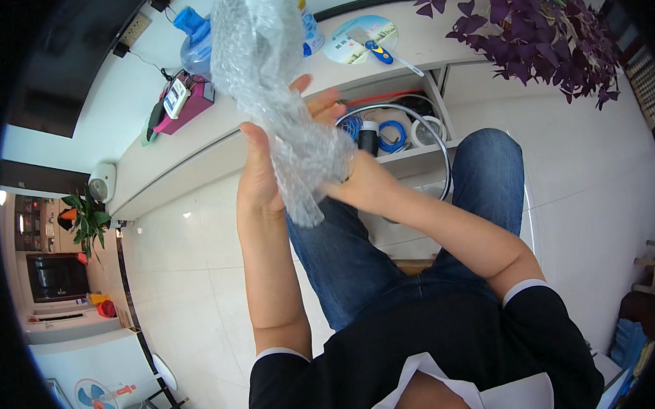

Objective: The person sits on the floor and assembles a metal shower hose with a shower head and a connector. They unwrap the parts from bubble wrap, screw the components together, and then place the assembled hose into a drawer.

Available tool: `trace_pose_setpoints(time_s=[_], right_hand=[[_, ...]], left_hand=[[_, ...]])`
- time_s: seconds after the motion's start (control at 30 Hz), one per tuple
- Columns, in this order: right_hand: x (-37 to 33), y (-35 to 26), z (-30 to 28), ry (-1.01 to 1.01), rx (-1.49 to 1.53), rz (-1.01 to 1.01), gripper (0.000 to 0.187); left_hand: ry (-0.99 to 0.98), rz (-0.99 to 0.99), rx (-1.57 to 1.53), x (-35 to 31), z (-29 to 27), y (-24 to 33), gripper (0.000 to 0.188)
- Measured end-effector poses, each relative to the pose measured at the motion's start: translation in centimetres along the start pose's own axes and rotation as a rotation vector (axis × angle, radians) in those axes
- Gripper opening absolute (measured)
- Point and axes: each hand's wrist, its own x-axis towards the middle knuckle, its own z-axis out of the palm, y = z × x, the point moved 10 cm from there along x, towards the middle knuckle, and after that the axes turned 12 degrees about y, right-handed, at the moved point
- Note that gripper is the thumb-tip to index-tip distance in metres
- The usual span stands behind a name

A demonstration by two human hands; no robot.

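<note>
A long, crumpled sheet of clear bubble wrap [263,68] rises in front of me, hiding part of both hands. My left hand [256,167] is behind it with thumb and fingers spread, the wrap lying across the palm. The lower end of the wrap is in my right hand [352,180], whose fingers are closed and partly covered by the plastic. Just beyond my right hand is an open drawer [444,112] with a blue coiled cable [392,137], a black cylinder [368,137] and a white tape roll [428,131]. A silvery curved tube [448,163] arcs over its front.
On the long white counter [426,32] lie a round printed mat [343,49] and a blue-yellow handled scraper [379,52]. A blue water jug [196,46] and a magenta box [188,112] stand left. A purple-leaved plant [524,31] overhangs the right side.
</note>
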Motion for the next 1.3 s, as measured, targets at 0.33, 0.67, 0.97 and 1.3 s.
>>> trace_pose_setpoints(time_s=[0.33,0.67,0.97,1.3], right_hand=[[0.1,0.5,0.6,-0.084,-0.239,0.028,0.032],[-11.7,11.5,0.8,-0.685,-0.461,0.144,0.017],[-2.5,9.8,-7.3,-0.454,-1.079,-0.308,0.012],[10.3,8.9,-9.4,0.000,-0.985,-0.390,0.016]], left_hand=[[0.457,0.079,0.116,-1.4,-5.7,-2.3,0.041],[0.539,0.311,-0.089,-2.1,-15.9,8.9,0.032],[0.367,0.236,-0.641,-8.8,-23.2,16.8,0.020],[0.509,0.283,-1.001,-18.2,-27.9,21.9,0.012]])
